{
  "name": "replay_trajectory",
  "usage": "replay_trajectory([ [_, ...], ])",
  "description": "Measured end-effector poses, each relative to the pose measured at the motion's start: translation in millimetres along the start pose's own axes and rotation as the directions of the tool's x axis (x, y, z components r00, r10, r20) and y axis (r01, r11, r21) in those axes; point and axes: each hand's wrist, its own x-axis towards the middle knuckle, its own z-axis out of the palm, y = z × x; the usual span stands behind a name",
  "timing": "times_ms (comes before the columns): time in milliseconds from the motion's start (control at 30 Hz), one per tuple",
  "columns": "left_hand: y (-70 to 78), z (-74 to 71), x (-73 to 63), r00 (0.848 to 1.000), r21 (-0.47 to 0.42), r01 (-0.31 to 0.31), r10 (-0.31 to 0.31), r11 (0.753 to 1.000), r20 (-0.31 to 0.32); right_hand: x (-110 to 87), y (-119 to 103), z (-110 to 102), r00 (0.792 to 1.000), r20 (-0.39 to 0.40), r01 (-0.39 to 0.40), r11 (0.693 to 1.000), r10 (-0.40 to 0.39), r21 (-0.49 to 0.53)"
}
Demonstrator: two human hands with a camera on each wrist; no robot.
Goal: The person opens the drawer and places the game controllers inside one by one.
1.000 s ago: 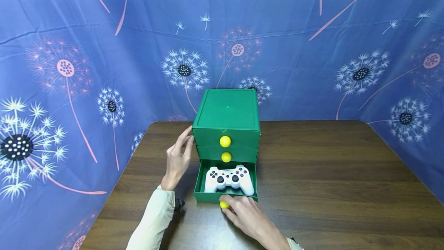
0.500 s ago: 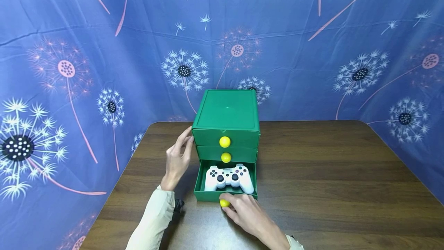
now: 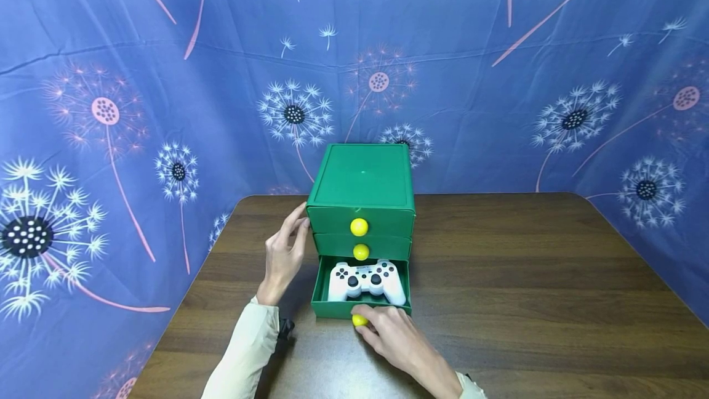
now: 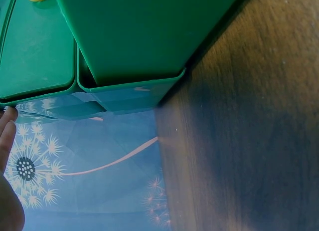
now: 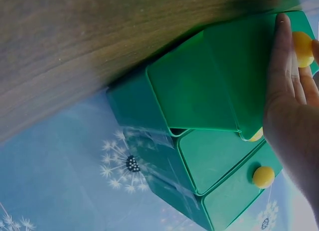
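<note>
A green drawer unit stands on the table, its upper two drawers closed. Its bottom drawer is pulled out, and a white game controller lies inside, sticks facing up. My right hand pinches the bottom drawer's round yellow knob between thumb and fingers. From the right wrist view, that knob shows between the fingers. Against the unit's left side, near the top front corner, my left hand rests its fingertips with fingers nearly straight. Only part of the left fingers appears in the left wrist view.
Two more yellow knobs sit on the closed drawers, the top knob above the middle knob. A brown wooden table extends widest to the right. Behind it hangs a blue cloth with a dandelion print.
The bottom drawer has slid slightly inward, away from me, carrying the controller. My right hand has moved along with the knob; my left hand has stayed at the unit's side.
</note>
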Motion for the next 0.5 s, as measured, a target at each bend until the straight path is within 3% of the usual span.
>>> replay_trajectory([
  [500,-0.3,0.0,-0.7,1.000,-0.001,0.016,-0.016,1.000,-0.004,3.8,3.7,0.7,0.999,-0.039,0.030,0.999,-0.031,-0.029],
])
